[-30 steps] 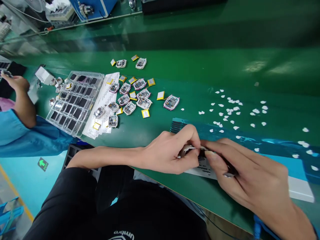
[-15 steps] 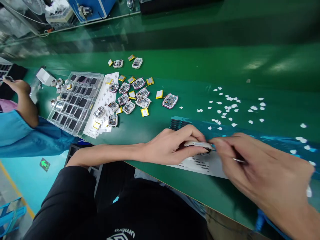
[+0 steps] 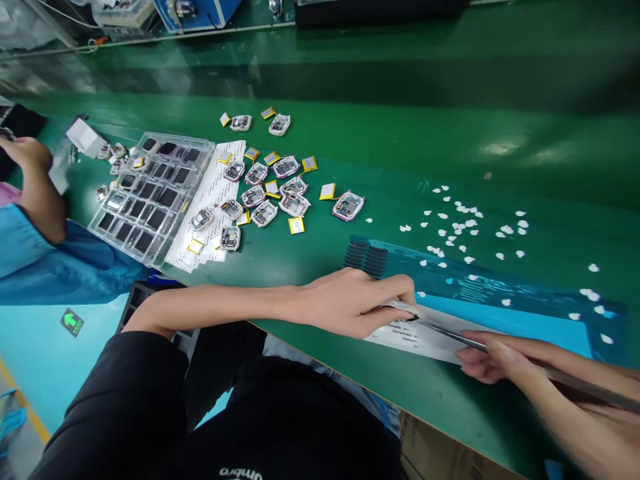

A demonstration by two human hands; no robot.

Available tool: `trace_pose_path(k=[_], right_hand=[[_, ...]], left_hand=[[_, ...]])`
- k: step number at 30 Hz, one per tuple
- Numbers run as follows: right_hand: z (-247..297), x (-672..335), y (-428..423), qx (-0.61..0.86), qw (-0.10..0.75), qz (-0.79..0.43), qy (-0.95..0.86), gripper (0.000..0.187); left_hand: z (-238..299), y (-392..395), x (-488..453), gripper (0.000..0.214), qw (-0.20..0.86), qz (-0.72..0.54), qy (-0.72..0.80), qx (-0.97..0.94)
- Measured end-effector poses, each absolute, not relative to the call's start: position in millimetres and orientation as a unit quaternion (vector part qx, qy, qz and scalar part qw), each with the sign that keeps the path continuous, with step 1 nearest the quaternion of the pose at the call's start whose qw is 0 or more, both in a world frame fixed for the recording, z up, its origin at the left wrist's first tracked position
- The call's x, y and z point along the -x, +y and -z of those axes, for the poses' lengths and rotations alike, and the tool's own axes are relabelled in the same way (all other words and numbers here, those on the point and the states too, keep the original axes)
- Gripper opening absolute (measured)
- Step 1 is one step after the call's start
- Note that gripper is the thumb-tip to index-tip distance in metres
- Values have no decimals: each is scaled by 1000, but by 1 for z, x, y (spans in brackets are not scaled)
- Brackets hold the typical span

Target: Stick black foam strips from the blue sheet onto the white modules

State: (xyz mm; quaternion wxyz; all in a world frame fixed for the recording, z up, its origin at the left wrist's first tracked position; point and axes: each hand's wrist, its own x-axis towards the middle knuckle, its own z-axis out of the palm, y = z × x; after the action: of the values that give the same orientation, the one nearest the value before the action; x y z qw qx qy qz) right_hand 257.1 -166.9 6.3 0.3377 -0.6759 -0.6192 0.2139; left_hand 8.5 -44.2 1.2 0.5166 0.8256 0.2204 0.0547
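Note:
My left hand (image 3: 357,303) pinches a white watch housing (image 3: 400,307) on edge between thumb and fingers, above a printed white label sheet (image 3: 435,337). Much of the housing is hidden behind the fingers. My right hand (image 3: 530,380) is closed on metal tweezers (image 3: 463,339), whose tips point left and reach the housing's right end; whether they touch it I cannot tell. Past my left hand are black adhesive strips (image 3: 367,255) on a blue film sheet (image 3: 530,320). Opened watch housings (image 3: 349,206) with batteries (image 3: 327,191) on wires lie to the left.
Small white round stickers (image 3: 460,223) are scattered on the green bench (image 3: 400,153). A clear compartment tray (image 3: 155,193) of dark screens stands at the left beside more label sheets (image 3: 205,193). A co-worker's blue sleeve (image 3: 30,260) is at the far left.
My right hand has drawn back to the right and turned, so the tweezers now show along their length. My left hand still holds the housing, now tilted slightly. The view has shifted a little.

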Motion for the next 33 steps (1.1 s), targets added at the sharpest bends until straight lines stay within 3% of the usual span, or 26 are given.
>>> trace_pose_path(k=[3,6,23,29,33], right_hand=[[-5,-254,-159,664,329,-319,-591,33],[-5,-249,-158,676,333,-346,-559,46],[-6,-241,-156,690,353,-415,-477,56],[-7,-245,-158,705,382,-392,-450,63],[-20,-245,-153,711,426,-302,-471,51]], left_hand=[[-2,-45,-8,21,527,-65,214,-820],[-1,-45,-8,20,531,-72,214,-817],[1,-46,-9,25,525,-73,221,-819],[-1,-47,-9,31,525,-82,217,-819],[-6,-46,-7,34,584,-117,255,-762]])
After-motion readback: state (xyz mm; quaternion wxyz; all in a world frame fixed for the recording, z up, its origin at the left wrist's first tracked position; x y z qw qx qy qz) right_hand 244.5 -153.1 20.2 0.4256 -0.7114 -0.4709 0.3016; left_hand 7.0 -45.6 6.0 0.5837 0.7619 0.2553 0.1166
